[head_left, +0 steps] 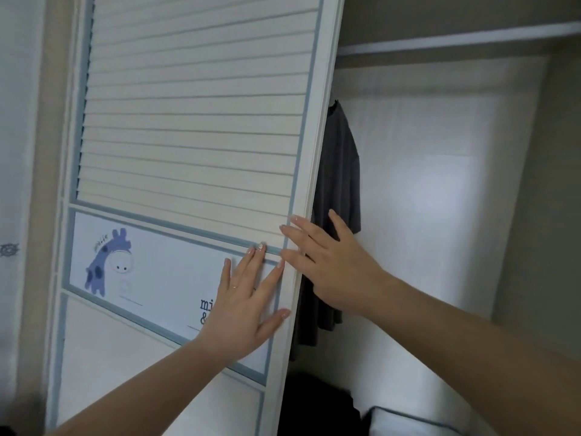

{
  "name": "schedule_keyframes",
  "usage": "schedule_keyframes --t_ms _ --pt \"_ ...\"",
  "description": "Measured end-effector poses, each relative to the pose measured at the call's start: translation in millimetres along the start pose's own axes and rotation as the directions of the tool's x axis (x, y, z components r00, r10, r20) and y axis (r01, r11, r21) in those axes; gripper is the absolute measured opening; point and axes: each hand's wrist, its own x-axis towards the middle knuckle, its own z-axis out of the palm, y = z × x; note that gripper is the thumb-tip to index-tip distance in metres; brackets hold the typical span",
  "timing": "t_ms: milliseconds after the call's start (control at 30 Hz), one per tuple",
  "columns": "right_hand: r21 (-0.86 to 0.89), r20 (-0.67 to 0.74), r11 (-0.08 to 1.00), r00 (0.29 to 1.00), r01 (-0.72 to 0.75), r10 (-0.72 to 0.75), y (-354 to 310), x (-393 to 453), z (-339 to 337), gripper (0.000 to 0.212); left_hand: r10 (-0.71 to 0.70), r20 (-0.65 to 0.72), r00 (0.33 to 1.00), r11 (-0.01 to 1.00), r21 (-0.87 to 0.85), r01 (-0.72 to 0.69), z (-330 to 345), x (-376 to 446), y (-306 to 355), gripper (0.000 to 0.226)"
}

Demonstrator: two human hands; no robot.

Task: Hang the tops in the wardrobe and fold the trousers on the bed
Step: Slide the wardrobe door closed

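Note:
A white slatted wardrobe door [195, 121] with blue trim fills the left and middle of the view. My left hand [242, 303] lies flat on its lower panel, fingers spread, holding nothing. My right hand [333, 262] rests on the door's right edge, fingers apart across the frame. Behind that edge a dark grey top [341, 171] hangs inside the wardrobe, partly hidden by the door. No trousers or bed are in view.
The wardrobe interior [440, 184] is white, with a shelf or rail [456, 42] across the top. A dark pile [317, 407] and a white folded item [408, 423] lie at the bottom. A purple giraffe picture [107, 262] decorates the door panel.

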Motion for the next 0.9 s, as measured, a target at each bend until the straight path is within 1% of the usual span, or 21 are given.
schedule_keyframes --t_ms 167,500,700,900 --pt "0.036 0.094 0.999 0.996 -0.015 0.011 19.5 -46.3 -9.7 0.055 0.014 -0.008 1.0 0.998 -0.06 -0.015 6.1 6.8 49.2 0.068" --pt "-0.069 0.28 0.996 0.957 -0.054 0.071 57.5 -146.3 -34.2 0.061 0.054 -0.015 0.998 0.994 -0.099 -0.055 4.0 20.2 158.9 0.06" --pt "-0.152 0.359 0.986 0.926 -0.064 0.116 77.3 -198.7 -45.7 0.064 0.11 -0.045 0.993 0.985 -0.132 -0.115 8.8 24.5 213.1 0.056" --pt "-0.192 0.39 0.978 0.908 -0.08 0.151 97.1 -249.0 -55.7 0.065 0.153 -0.057 0.987 0.975 -0.155 -0.16 10.6 28.6 266.9 0.056"
